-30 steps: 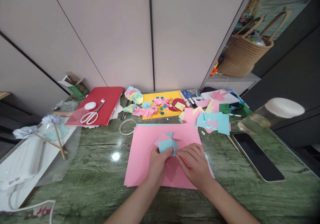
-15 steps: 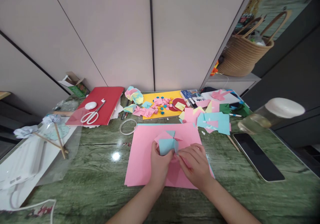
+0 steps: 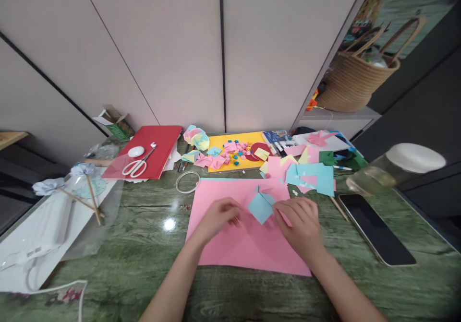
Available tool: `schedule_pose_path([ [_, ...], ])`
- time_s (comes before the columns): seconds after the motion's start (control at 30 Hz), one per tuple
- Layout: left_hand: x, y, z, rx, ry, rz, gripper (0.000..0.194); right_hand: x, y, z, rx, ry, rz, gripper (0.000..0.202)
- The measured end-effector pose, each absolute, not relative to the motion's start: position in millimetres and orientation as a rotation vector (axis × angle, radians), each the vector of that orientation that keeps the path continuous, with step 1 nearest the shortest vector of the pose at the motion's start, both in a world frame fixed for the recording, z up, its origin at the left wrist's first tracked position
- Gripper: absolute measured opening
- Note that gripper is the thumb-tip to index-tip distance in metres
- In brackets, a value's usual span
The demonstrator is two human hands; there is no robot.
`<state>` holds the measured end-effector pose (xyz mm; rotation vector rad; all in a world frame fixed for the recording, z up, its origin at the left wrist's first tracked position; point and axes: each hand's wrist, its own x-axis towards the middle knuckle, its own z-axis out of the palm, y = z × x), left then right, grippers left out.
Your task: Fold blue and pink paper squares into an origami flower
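Note:
A folded paper piece in light blue and pink (image 3: pixel 260 208) is held above the pink paper sheets (image 3: pixel 248 252), its blue square face toward me. My right hand (image 3: pixel 299 222) pinches its right corner between thumb and fingertips. To the left of the piece, my left hand (image 3: pixel 222 219) is apart from it, fingers loosely curved and spread with nothing in them; its fingertips are slightly blurred. A blue edge shows beneath the top of the pink sheets.
White scissors (image 3: pixel 136 167) lie on a red folder (image 3: pixel 158 151) at left, with a tape roll (image 3: pixel 188 182) nearer. Paper cutouts (image 3: pixel 313 175) and small coloured balls (image 3: pixel 240 150) spread along the back. At right are a phone (image 3: pixel 376 229) and a lidded jar (image 3: pixel 378 171).
My left hand has let go of the folded paper and moved left. The piece has turned and shifted right with my right hand. The camera view has shifted slightly.

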<state>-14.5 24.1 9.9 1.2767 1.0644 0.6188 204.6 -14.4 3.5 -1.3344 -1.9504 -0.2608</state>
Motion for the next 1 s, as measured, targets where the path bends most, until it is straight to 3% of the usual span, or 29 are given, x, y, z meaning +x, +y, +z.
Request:
schedule_pose_path([
  [0.13, -52, 45, 1, 1.779, 1.828, 0.772, 0.023, 207, -12, 4, -1.425, -2.014, -0.165, 0.006],
  [0.23, -74, 51, -10, 2.011, 2.307, 0.521, 0.034, 207, -11, 7, -1.51, -2.041, -0.105, 0.007],
  [0.37, -93, 54, -18, 2.061, 2.475, 0.269, 0.026, 209, -12, 14, -1.537, -2.046, -0.003, 0.021],
  [0.53, -82, 55, -5, 2.127, 2.283, 0.567, 0.014, 208, -16, 15, -1.453, -1.897, -0.053, 0.02],
  [0.67, -36, 32, 12, 1.891, 1.656, 0.949, 0.013, 202, -21, 12, -1.405, -1.801, 0.015, 0.014],
  [0.87, 20, -12, 19, 1.899, 1.165, 0.776, 0.011, 186, -28, 8, -1.359, -1.987, 0.289, 0.049],
  [1.0, 22, -18, 15, 1.9, 1.124, 0.769, 0.011, 182, -29, 8, -1.283, -2.004, 0.283, 0.048],
])
